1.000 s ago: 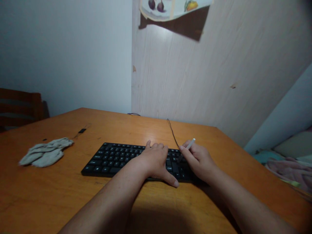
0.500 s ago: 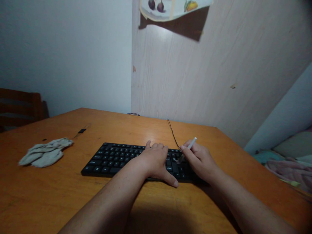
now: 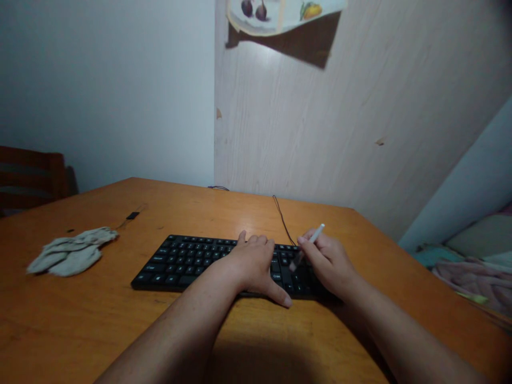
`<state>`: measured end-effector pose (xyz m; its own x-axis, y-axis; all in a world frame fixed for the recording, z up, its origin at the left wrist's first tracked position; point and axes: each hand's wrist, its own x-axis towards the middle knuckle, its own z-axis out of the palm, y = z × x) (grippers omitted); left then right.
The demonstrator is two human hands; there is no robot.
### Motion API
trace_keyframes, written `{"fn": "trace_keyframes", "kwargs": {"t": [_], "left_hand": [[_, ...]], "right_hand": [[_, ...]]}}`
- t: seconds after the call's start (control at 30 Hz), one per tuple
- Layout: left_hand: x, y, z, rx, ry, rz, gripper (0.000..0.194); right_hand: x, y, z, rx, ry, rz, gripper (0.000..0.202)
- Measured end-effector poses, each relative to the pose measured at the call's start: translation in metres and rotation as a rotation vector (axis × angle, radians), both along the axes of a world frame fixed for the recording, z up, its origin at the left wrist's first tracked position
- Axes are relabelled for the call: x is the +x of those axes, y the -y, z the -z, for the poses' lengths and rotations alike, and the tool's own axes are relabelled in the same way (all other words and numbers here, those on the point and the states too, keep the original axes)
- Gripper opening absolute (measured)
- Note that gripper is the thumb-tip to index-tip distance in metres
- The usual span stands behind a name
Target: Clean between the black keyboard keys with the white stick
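Fingers (image 3: 262, 241) of the left hand (image 3: 253, 265) are spread, the hand lying open and back up on the black plastic keyboard (image 3: 192, 255), with nothing seen in its grasp and the thumb reaching out over the near long side. The right hand (image 3: 327, 262) is closed around a slim white-handled brush (image 3: 318, 233) and sits over the keyboard's right end; the handle tilts up and to the right, and the blurred tip is down at the keys just left of that hand. The keyboard lies flat on the orange-brown wooden table (image 3: 240, 341), its long sides running roughly along the table's far edge. From behind it a thin black cable (image 3: 282, 216) runs to that far edge, where a short dark cord (image 3: 219, 188) lies farther left. Toward the table's left side, apart from the keyboard, rests a crumpled grey-white cloth (image 3: 74, 252), with a tiny dark bit (image 3: 71, 231) just beyond it and a small black rectangular piece (image 3: 133, 215) with thin strands farther back. Past the table stand a reddish-brown wooden chair (image 3: 34, 176) on the left and, on the right, a heap of pink and teal fabric (image 3: 468, 274). A fruit picture (image 3: 276, 15) hangs on the pale wood-grain wall panel (image 3: 280, 122).
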<state>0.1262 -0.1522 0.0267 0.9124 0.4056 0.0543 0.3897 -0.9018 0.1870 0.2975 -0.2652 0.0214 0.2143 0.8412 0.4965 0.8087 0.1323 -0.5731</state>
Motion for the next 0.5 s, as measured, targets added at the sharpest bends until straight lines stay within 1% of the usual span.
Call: {"fn": "trace_keyframes", "kwargs": {"t": [0.07, 0.13, 0.27, 0.37, 0.5], "left_hand": [[0.0001, -0.0002, 0.0001, 0.000, 0.000, -0.001, 0.118], [0.0002, -0.0002, 0.0000, 0.005, 0.000, -0.001, 0.116], [0.0003, -0.0004, 0.0004, 0.014, -0.001, -0.001, 0.111], [0.0003, -0.0012, 0.0020, 0.018, 0.007, 0.003, 0.114], [0.0004, -0.0021, 0.0035, 0.015, 0.009, 0.013, 0.120]], "right_hand": [[0.0002, -0.0003, -0.0002, 0.042, -0.019, 0.027, 0.031], [0.0003, -0.0015, 0.0009, 0.064, 0.006, 0.040, 0.030], [0.0003, -0.0027, 0.0020, 0.005, 0.058, 0.008, 0.027], [0.0015, -0.0017, 0.0008, -0.020, 0.019, -0.005, 0.029], [0.0032, -0.0023, 0.0013, 0.041, -0.014, 0.044, 0.030]]}}
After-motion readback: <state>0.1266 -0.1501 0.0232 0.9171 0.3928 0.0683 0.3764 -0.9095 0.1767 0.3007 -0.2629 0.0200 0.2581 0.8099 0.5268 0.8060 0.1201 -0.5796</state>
